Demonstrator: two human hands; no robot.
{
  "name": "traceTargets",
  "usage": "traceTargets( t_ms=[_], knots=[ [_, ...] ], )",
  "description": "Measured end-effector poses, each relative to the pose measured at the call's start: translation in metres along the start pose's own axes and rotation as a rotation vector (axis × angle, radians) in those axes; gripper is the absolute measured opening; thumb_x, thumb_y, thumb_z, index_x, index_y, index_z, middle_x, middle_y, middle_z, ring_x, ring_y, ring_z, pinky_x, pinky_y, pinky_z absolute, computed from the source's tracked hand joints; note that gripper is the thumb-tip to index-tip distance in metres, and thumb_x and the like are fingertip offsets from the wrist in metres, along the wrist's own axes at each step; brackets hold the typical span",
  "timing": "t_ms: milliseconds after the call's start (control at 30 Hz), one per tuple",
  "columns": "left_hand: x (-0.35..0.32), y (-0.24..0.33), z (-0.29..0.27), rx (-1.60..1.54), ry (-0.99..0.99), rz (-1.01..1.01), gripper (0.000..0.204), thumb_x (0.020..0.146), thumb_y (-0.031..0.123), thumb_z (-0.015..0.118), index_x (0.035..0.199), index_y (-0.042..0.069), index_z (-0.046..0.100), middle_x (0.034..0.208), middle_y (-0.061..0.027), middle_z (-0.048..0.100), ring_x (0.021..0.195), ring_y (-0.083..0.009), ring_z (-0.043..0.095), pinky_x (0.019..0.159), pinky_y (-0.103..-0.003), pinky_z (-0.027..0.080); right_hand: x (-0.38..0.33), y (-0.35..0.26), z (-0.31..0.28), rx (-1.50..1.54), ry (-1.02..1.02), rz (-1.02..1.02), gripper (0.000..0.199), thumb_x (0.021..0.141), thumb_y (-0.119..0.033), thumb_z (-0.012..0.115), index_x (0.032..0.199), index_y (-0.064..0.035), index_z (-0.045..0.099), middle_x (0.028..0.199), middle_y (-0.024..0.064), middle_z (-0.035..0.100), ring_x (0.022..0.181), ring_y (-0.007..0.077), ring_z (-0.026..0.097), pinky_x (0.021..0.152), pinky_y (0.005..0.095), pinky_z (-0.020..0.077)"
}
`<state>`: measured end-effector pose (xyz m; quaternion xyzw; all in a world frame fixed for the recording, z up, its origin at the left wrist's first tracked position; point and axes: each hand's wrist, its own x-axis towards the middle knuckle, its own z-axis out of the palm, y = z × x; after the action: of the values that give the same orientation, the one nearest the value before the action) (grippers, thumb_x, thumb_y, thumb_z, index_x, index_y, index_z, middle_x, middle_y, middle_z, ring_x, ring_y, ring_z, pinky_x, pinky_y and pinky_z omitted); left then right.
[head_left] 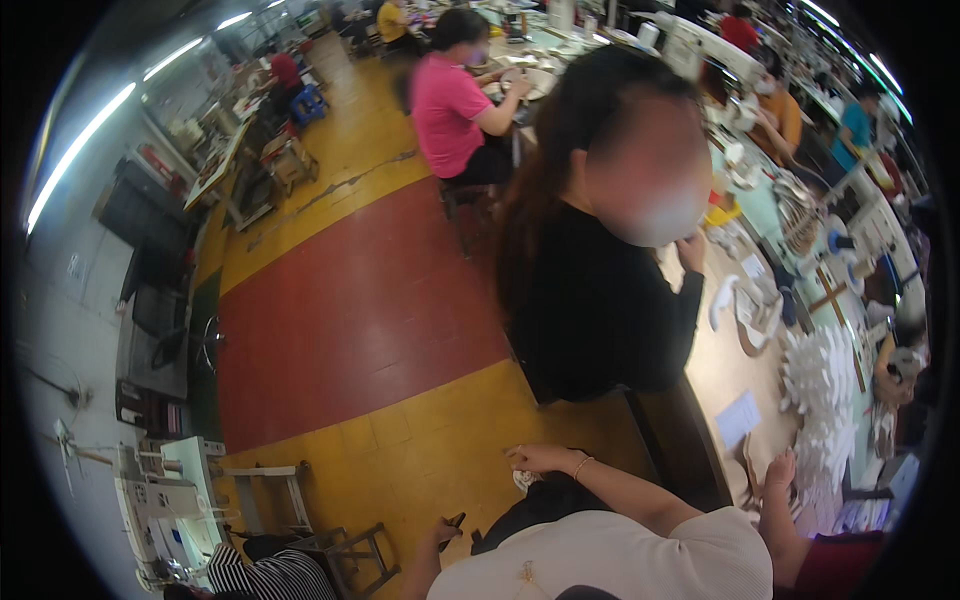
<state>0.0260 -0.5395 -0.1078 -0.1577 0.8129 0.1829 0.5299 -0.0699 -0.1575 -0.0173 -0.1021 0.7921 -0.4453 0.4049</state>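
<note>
My left hand (781, 470) comes up from the lower right edge, below a red sleeve. It lies on the wooden worktable (715, 365) with its fingers spread and holds nothing. A fanned heap of white cut pieces (822, 400) sits just to its right, and a pale paper slip (738, 418) just above it. My right hand is out of the picture.
A person in a white top (610, 555) sits close at the bottom, one braceleted hand (535, 459) raised and the other holding a small dark thing (452, 522). A person in black (595, 300) stands at the table's edge. More workers sit further along. Stools and a machine (165, 500) stand at lower left.
</note>
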Motion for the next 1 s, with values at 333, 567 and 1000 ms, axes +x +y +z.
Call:
traceTargets(
  t_ms=[333,567,1000],
  knots=[
    [0.059,0.020,-0.101,-0.418,0.031,0.113,0.082,0.070,0.041,0.082,0.139,0.006,0.053,0.130,-0.0181,0.063,0.120,-0.0297,0.059,0.100,-0.042,0.048,0.181,0.129,-0.045,-0.484,-0.047,0.434,0.040,0.091,-0.035,0.054,0.109,-0.0052,0.075,0.112,0.0208,0.071,0.098,0.0338,0.071,0.088,0.0459,0.0536],
    [0.108,-0.010,-0.261,-0.196,-0.301,-0.146,0.077,0.072,0.044,0.077,0.143,0.020,0.057,0.128,-0.0109,0.067,0.116,-0.0223,0.062,0.096,-0.037,0.052,0.328,0.034,-0.132,0.134,0.118,0.309,0.033,0.095,-0.034,0.060,0.108,-0.0059,0.073,0.089,0.0108,0.073,0.083,0.0211,0.071,0.068,0.0350,0.0540],
    [0.270,0.103,-0.608,-0.431,0.209,-0.006,0.073,0.062,0.043,0.083,0.123,0.006,0.066,0.115,-0.0209,0.069,0.106,-0.0314,0.067,0.092,-0.042,0.052,0.479,-0.018,-0.318,-0.253,0.063,0.540,0.036,0.084,-0.036,0.062,0.110,-0.0159,0.076,0.111,0.0125,0.073,0.110,0.0336,0.067,0.099,0.0404,0.0505]
  ],
)
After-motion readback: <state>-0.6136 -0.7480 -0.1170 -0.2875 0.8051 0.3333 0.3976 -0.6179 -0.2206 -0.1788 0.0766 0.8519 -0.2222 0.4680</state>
